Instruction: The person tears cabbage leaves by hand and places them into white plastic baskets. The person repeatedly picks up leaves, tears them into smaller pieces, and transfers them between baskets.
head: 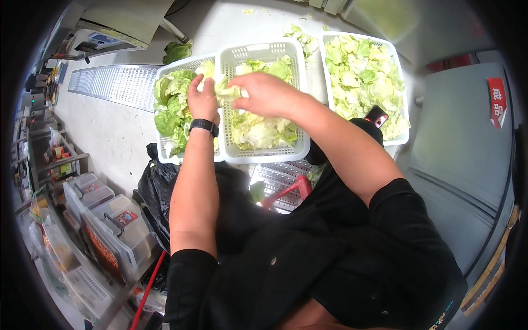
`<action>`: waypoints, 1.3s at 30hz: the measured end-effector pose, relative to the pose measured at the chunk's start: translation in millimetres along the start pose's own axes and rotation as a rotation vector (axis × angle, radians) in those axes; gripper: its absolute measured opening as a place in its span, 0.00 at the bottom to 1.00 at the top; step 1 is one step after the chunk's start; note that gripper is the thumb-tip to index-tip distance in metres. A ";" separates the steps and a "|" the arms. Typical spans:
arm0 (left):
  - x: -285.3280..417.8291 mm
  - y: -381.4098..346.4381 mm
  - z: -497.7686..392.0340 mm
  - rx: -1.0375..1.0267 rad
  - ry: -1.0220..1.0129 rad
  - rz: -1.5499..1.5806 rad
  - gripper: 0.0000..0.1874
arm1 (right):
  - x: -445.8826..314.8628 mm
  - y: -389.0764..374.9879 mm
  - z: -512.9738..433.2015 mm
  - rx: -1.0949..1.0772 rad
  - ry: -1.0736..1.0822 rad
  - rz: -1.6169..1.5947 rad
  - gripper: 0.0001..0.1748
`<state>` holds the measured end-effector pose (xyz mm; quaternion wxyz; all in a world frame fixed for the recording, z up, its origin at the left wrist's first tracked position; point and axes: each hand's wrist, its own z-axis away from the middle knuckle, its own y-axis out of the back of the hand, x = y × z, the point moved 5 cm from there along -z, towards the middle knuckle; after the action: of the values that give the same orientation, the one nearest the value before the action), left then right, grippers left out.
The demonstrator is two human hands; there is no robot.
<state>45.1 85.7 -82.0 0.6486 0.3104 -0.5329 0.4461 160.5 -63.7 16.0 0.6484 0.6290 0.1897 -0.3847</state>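
My left hand [202, 99], with a black band on the wrist, is over the right side of the left white plastic basket [187, 62]. Pale lettuce shows between its thumb and fingers. From the right, my right hand [268, 94] grips a lettuce piece [227, 94] that spans the gap between both hands. That basket holds large green lettuce leaves [173, 119]. Under my right hand stands the middle white basket [264, 154], its rim against the left one, with torn lettuce [264, 132] inside. My right fingertips are partly hidden and slightly blurred.
At right, a third white basket [325, 66] is heaped with torn lettuce. A phone [376, 116] rests by my knee. A black plastic bag [154, 185] lies below the left basket. Loose leaves [177, 51] are on the floor. Lidded clear bins [119, 218] stand left, a grey cabinet [458, 136] right.
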 end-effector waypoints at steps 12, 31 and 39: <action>-263.0 73.0 4.8 -0.627 0.417 -1.131 0.19 | 28.6 33.6 11.1 0.090 -0.194 -0.033 0.32; -274.7 43.5 61.0 -0.154 0.998 -0.429 0.30 | 45.2 17.6 -1.7 0.058 -0.148 -0.134 0.28; -299.3 26.3 61.4 -0.356 0.661 -0.555 0.22 | 48.6 6.8 -7.5 0.005 -0.211 -0.080 0.27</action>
<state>-14.5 -31.7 -359.0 0.9217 0.1662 -0.2627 0.2322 198.0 -69.8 -15.9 0.6472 0.5785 0.1445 -0.4749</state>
